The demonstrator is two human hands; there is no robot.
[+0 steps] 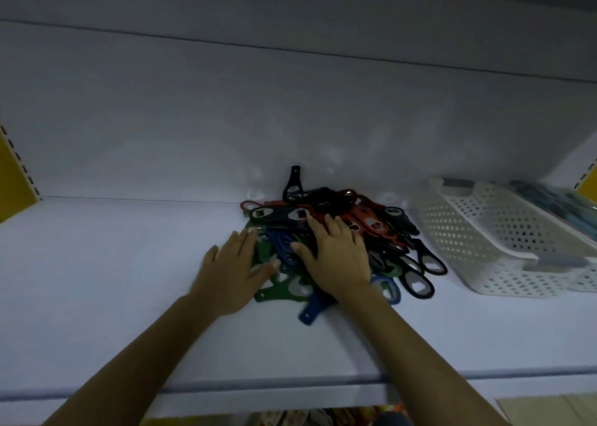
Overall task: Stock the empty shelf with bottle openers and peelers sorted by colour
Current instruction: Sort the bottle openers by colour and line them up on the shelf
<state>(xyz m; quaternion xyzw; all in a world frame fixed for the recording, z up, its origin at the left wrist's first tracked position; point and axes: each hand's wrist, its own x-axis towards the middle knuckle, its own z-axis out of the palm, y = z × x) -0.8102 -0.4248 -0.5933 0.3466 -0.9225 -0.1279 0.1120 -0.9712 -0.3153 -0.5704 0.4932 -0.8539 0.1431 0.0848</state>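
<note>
While the bottle openers (371, 225) lie in one mixed heap of red, black, blue and green on the white shelf (113, 280), you are at the sorting step, with nothing split by colour yet. Your left hand (234, 264) lies flat on the green openers (274, 283) at the heap's left edge and your right hand (336, 257) lies flat on the middle, fingers straight, holding nothing. Next I think you need to slide one colour, maybe green, off to the left, away from the white basket (468, 238)
</note>
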